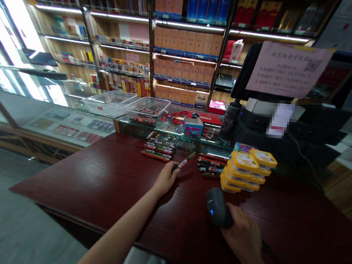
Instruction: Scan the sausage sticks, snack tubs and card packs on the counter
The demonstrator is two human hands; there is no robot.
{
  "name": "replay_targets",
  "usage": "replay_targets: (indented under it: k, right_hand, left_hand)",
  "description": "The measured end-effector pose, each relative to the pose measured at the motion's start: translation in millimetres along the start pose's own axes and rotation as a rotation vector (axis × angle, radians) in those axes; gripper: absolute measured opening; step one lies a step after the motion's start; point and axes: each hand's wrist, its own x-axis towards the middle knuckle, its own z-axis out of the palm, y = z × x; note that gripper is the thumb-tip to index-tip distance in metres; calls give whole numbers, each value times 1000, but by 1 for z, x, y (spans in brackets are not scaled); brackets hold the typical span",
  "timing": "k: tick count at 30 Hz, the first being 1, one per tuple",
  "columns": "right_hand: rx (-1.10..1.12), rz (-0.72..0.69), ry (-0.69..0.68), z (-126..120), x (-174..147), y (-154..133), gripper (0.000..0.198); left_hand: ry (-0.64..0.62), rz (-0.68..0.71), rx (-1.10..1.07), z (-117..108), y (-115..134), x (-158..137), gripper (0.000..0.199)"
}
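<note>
My left hand [166,178] is closed on the near end of a slim stick-shaped packet [186,161], dark green and red with a white label. It points away from me, a little above the dark red counter [113,180]. My right hand [244,232] is wrapped round the handle of a black barcode scanner [217,207] with a blue light on it, its head tilted toward the left. Similar slim packets [160,147] lie in a pile left of the held one. Another pile of packets [211,164] lies to its right.
Stacked yellow-lidded tubs [243,170] stand right of the packets. Behind are a small blue and pink box [193,126], clear plastic bins [149,107] and a glass showcase [68,124]. A monitor [245,72] with a paper notice rises at right; shelves of boxes line the wall.
</note>
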Motion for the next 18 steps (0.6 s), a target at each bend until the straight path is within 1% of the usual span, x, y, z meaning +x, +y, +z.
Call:
replay_targets:
  k: [5, 9, 13, 18]
  right_hand:
    - [50, -5, 2, 6, -2, 2, 28]
    - [64, -6, -32, 9, -3, 1, 30]
    - [92, 10, -73, 10, -1, 1, 30]
    - [93, 34, -81, 11, -1, 2, 33]
  left_hand:
    - [-19, 114, 42, -1, 0, 3, 27]
    - [-10, 164, 103, 6, 6, 17, 28]
    - [36, 162, 187, 23, 19, 46, 27]
    - [-12, 72, 361, 58, 36, 85, 26]
